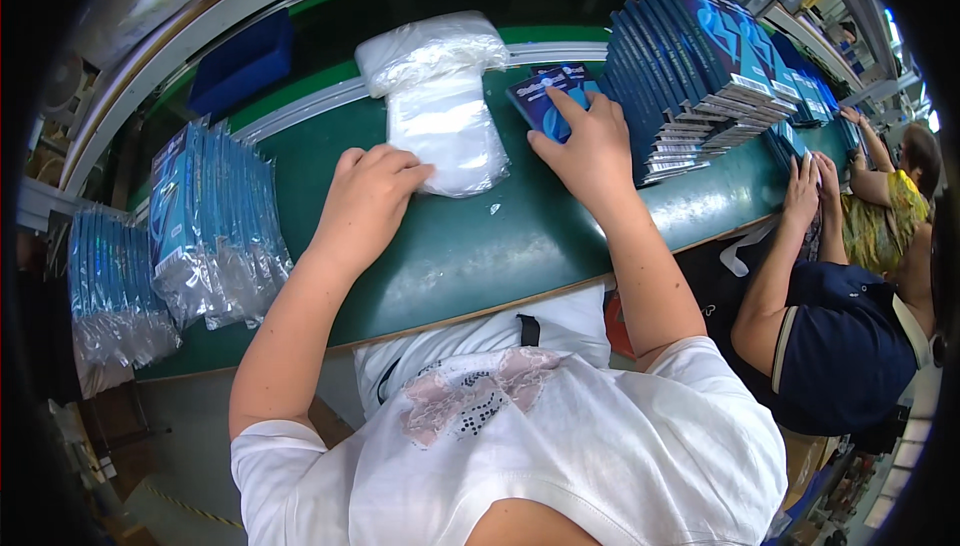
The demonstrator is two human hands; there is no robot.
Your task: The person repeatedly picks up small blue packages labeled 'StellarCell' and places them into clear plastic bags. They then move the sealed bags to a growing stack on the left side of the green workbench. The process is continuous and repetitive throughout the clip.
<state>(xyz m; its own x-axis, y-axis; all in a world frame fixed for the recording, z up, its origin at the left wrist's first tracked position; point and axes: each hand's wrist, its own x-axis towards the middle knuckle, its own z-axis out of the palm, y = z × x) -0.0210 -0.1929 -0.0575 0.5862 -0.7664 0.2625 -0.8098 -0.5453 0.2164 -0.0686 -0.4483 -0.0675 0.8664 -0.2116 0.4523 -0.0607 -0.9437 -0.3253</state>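
Observation:
A stack of clear plastic bags (445, 126) lies on the green bench in front of me, with a thicker folded bundle of clear plastic (430, 49) across its far end. At the near left corner of the stack, my left hand (372, 198) has its fingers curled, thumb and fingertips pinching the bag edge. My right hand (590, 146) reaches over a flat blue box (533, 98) to the right of the bags. Its thumb lies along the near side and its fingers across the top, gripping the box. The palm hides part of it.
Blue boxes (690, 56) stand in tall rows at the right. Boxes in clear bags (215, 216) stand at the left, beside another bagged row (110, 276). A dark blue bin (240, 64) sits far left. Co-workers (850, 336) sit along the bench to my right.

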